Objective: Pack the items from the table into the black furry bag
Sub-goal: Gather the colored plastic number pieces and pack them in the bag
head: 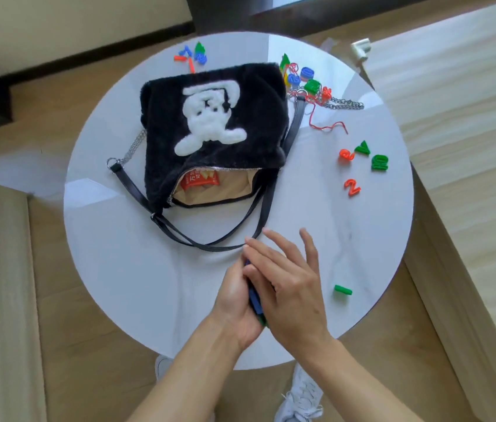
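Cupping blue and green pieces [255, 301] in the left hand [234, 303] against the flat, straight-fingered right hand [289, 287], with the black furry bag [210, 117] gaping at twelve o'clock, risking spills between loosely pressed palms.

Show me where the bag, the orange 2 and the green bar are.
bag [161, 123]: head view, black fur at its left side.
orange 2 [352, 187]: head view, middle of the digit.
green bar [343, 289]: head view, its middle.
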Motion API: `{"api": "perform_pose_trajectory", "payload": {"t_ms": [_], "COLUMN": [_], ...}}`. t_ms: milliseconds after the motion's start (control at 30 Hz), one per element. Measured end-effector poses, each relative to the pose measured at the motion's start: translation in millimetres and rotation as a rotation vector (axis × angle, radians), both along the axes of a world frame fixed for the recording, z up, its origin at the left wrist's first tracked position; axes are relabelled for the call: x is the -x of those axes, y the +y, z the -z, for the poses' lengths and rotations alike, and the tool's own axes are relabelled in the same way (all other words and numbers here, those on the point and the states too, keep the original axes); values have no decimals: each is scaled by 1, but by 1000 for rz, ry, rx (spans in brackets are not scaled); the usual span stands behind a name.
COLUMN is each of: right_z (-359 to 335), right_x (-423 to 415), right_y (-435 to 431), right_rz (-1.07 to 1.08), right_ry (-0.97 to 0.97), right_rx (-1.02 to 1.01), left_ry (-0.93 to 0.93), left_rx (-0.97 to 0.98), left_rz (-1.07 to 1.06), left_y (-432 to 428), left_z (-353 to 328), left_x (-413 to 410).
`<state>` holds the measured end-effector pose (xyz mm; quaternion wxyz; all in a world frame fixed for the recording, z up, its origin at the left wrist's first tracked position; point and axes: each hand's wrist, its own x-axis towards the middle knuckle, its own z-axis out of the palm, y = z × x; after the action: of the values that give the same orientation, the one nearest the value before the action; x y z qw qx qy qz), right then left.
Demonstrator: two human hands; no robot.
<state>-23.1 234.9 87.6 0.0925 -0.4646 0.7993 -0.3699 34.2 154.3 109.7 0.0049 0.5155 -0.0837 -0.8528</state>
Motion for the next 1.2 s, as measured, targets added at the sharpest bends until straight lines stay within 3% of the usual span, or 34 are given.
{"api": "perform_pose_trajectory", "payload": {"t_ms": [367,533,733,800,900,967,1067,1200], "right_z": [-22,-23,-9,1,15,19,17,-14], "right_x": [42,28,52,73,106,119,139,153], "right_y": [-79,-114,-136,-144,-163,-175,-193,-221], "right_rz": [-292,-120,73,67,-95,-187,-209,-115], "right_ry": [230,164,-125,4,306,403,527,399], "right_rx": [-405,-311,-92,-200,-497,-598,-482,-276], "left_ry": [27,-40,23,59,81,43,-32,-91], "left_rx": [165,274,229,204,176,130,76,60], "left_rz": [19,62,21,28,14,-20,-73,-102], "left_y": [-96,-128,-148,-152,-154,-150,-149,-164], "left_z": [-4,8,40,46,52,56,59,58], "left_x": [18,17,6,4,4,7,21,51]}}
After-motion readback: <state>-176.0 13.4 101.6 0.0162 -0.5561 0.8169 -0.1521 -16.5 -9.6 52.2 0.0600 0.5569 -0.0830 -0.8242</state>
